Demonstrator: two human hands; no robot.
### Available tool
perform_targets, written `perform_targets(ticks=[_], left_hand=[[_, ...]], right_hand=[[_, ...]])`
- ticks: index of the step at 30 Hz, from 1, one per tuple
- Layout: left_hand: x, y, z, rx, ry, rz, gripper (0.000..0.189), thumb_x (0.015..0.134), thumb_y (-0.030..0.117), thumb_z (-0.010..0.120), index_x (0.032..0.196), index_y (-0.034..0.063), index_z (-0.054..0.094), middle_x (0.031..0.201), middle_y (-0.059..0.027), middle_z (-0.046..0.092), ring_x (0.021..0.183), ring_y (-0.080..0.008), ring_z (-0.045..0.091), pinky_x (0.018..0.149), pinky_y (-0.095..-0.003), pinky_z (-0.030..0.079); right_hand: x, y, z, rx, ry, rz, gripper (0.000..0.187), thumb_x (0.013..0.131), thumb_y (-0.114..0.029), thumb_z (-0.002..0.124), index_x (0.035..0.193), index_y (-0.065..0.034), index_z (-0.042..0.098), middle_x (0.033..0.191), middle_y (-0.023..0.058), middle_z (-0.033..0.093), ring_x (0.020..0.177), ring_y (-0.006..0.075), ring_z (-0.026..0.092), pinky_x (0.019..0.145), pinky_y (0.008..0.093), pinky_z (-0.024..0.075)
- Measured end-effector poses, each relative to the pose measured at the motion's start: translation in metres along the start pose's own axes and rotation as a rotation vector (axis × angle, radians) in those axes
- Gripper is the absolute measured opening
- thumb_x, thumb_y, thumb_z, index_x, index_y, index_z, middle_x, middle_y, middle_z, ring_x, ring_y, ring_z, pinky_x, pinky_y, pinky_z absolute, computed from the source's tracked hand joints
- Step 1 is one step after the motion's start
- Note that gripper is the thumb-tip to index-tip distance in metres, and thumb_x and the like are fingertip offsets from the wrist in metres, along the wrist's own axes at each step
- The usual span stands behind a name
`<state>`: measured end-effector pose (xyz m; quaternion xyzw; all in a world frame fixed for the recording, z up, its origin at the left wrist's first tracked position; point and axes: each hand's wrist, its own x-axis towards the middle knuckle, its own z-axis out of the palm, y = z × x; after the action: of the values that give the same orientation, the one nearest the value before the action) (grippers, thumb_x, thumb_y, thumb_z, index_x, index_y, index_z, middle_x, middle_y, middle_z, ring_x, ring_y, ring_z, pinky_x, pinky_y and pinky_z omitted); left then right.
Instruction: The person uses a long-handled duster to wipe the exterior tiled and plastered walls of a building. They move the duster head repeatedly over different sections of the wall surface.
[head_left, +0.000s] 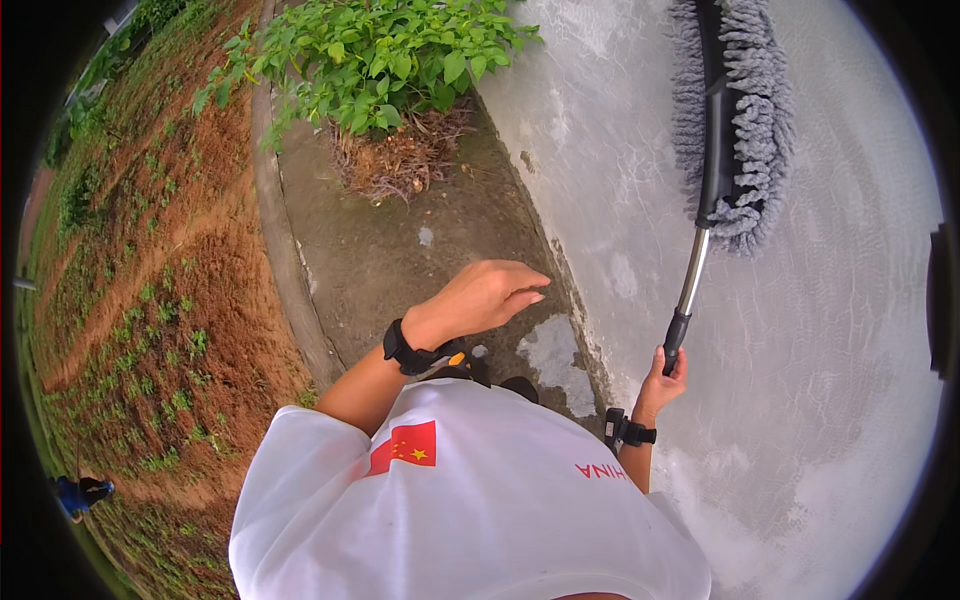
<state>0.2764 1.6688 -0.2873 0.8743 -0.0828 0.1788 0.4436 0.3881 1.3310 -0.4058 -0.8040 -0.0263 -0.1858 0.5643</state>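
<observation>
My right hand (664, 384) is closed around the black grip of a duster with a metal pole (694, 271). Its long black head with grey chenille strands (754, 150) lies in front of the grey cement surface; whether it touches is unclear. My left hand (487, 296) is held over the concrete strip, palm side mostly hidden, a small gap between thumb and fingers, with nothing visible in it. Both wrists wear black straps, the right one (628, 432) bearing a small device. A white T-shirt with a red flag print covers my torso.
A leafy green plant (375, 60) stands on the concrete strip (360, 247), dry roots or stems at its base. A raised kerb (289, 247) separates the strip from reddish soil with weeds. A person in blue (73, 495) is far off at the lower left.
</observation>
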Motion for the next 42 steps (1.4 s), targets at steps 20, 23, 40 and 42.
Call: perform_targets(ticks=[20, 23, 40, 42], left_hand=[[0.004, 0.050, 0.073, -0.100, -0.092, 0.028, 0.020, 0.081, 0.012, 0.062, 0.097, 0.0002, 0.063, 0.087, -0.0160, 0.064, 0.079, -0.0351, 0.060, 0.068, -0.0410, 0.048], [-0.001, 0.066, 0.088, -0.108, -0.076, 0.036, 0.020, 0.081, 0.011, 0.061, 0.097, 0.0000, 0.063, 0.088, -0.0159, 0.064, 0.080, -0.0354, 0.060, 0.069, -0.0407, 0.048], [-0.048, 0.142, 0.146, -0.015, -0.140, -0.004, 0.022, 0.080, 0.012, 0.062, 0.100, 0.0006, 0.063, 0.089, -0.0165, 0.064, 0.083, -0.0355, 0.060, 0.070, -0.0410, 0.048], [-0.053, 0.151, 0.153, 0.000, -0.173, 0.011, 0.020, 0.081, 0.012, 0.061, 0.097, 0.0002, 0.062, 0.086, -0.0162, 0.064, 0.082, -0.0355, 0.060, 0.069, -0.0414, 0.048]], right_hand=[[0.028, -0.062, -0.073, 0.270, 0.273, 0.031, 0.021, 0.085, -0.011, 0.061, 0.071, -0.0028, 0.048, 0.051, 0.0030, 0.047, 0.045, 0.0109, 0.044, 0.046, 0.0257, 0.0372], [0.023, -0.043, -0.082, 0.207, 0.198, 0.082, 0.021, 0.084, -0.013, 0.063, 0.071, -0.0035, 0.050, 0.052, 0.0025, 0.049, 0.046, 0.0097, 0.045, 0.045, 0.0246, 0.0361], [-0.019, -0.022, -0.152, 0.256, 0.080, 0.076, 0.025, 0.083, -0.014, 0.066, 0.072, -0.0035, 0.048, 0.058, 0.0021, 0.048, 0.051, 0.0089, 0.044, 0.049, 0.0237, 0.0355], [-0.019, -0.030, -0.169, 0.294, 0.104, 0.077, 0.026, 0.085, -0.013, 0.063, 0.067, -0.0039, 0.046, 0.056, 0.0017, 0.046, 0.051, 0.0094, 0.043, 0.049, 0.0244, 0.0348]])
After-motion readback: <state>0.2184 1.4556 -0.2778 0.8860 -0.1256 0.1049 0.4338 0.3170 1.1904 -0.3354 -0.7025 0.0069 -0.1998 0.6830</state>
